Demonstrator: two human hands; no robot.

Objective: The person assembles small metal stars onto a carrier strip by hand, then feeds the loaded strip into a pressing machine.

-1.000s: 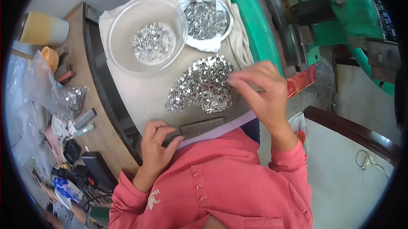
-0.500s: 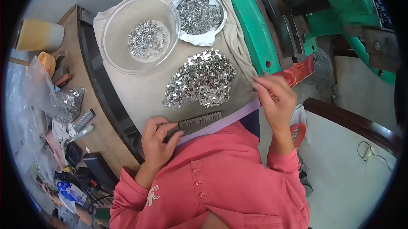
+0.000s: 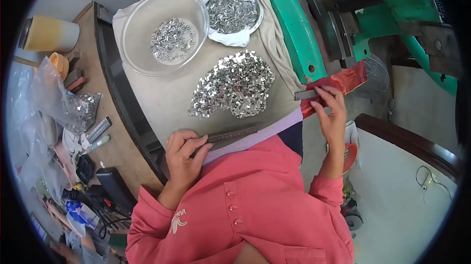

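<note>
My left hand (image 3: pixel 185 158) pinches one end of a narrow metal strip with a row of holes (image 3: pixel 231 134) between thumb and fingers. The strip lies along the near edge of the cloth-covered surface. Off to the right, my right hand (image 3: pixel 332 113) has its thumb and fingers closed on a short flat grey metal bar (image 3: pixel 306 95), over a red cloth (image 3: pixel 343 80). Beyond the strip is a heap of small shiny metal pieces (image 3: pixel 235 87), and neither hand touches it.
A clear plastic bowl (image 3: pixel 133 43) with small metal cylinders stands far left, beside a metal bowl (image 3: pixel 259 15) of thin pins. The green machine (image 3: pixel 289 26) borders the right. A wooden bench (image 3: pixel 128 176) holds bags and tools. Another person's arm (image 3: pixel 59 215) shows at lower left.
My right hand has moved slightly right, and the flat metal bar now shows in its fingers. The strip in my left hand has tilted, showing its row of holes.
</note>
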